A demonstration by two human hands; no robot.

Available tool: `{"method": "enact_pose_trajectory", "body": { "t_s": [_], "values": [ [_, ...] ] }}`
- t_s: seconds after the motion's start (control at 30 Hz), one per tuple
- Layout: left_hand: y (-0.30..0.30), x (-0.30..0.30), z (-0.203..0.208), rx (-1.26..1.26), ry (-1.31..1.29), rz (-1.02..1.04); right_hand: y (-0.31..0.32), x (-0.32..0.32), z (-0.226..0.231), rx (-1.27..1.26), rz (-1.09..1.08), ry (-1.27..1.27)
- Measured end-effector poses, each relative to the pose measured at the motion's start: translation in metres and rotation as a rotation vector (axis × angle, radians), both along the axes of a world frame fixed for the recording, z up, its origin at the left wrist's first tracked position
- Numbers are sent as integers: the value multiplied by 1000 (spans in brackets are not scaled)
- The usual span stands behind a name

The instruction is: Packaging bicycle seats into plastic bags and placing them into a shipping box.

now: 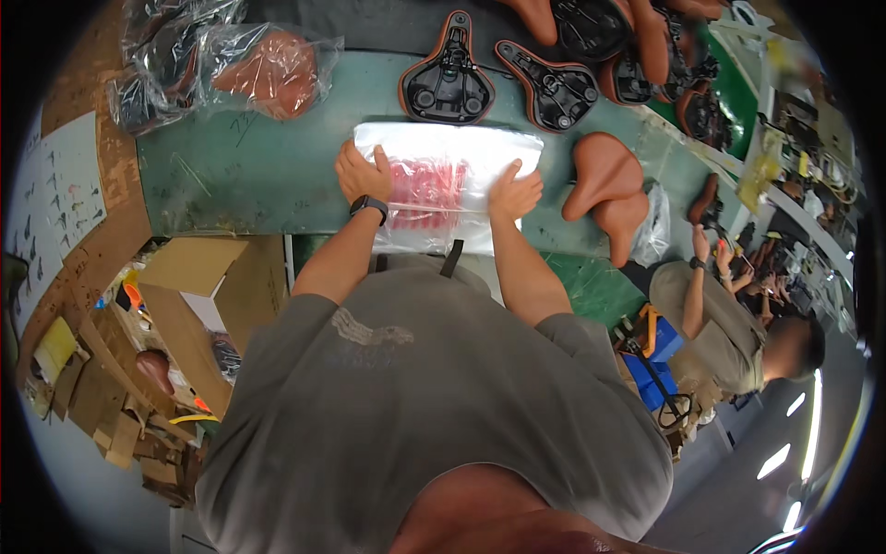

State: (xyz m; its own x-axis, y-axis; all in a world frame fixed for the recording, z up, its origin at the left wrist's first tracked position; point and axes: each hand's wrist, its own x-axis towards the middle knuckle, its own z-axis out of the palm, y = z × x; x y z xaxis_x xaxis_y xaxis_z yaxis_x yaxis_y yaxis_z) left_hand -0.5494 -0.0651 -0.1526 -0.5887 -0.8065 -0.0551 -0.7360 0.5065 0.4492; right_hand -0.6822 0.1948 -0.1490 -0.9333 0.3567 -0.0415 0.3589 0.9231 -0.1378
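Note:
A flat stack of clear plastic bags [434, 138] with red printing lies on the green worktable in front of me. My left hand [363, 174], with a dark watch at its wrist, grips the stack's left edge, thumb on top. At the opposite edge my right hand [514, 192] is closed on the same stack, its fingers curled by the side. Just beyond the bags, a bicycle saddle [449, 78] shows its black underside, and a second saddle [554, 88] lies likewise. Two brown saddles [604, 171] overlap to the right of my right hand.
Plastic-wrapped saddles [272, 74] sit at the far left of the green worktable [240, 185]. More saddles [637, 46] are piled at the far right. An open cardboard box [189, 277] stands at my left. To the right, a co-worker [720, 323] holds a saddle.

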Motion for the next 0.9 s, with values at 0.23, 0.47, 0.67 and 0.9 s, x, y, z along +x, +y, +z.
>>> {"method": "enact_pose_trajectory", "body": {
  "t_s": [0.23, 0.47, 0.67, 0.9],
  "values": [
    [9, -5, -4, 22, -51, 9, 5, -9, -5, -31, 53, 29],
    [-32, -23, 46, -286, -34, -359, 34, -61, 16, -168, 592, 162],
    [-71, -108, 51, 423, -445, -851, -52, -142, 53, -56, 1152, -719],
    [-54, -114, 40, 405, -917, -1107, -57, -137, 30, 86, 1301, -1295]
  ]
}}
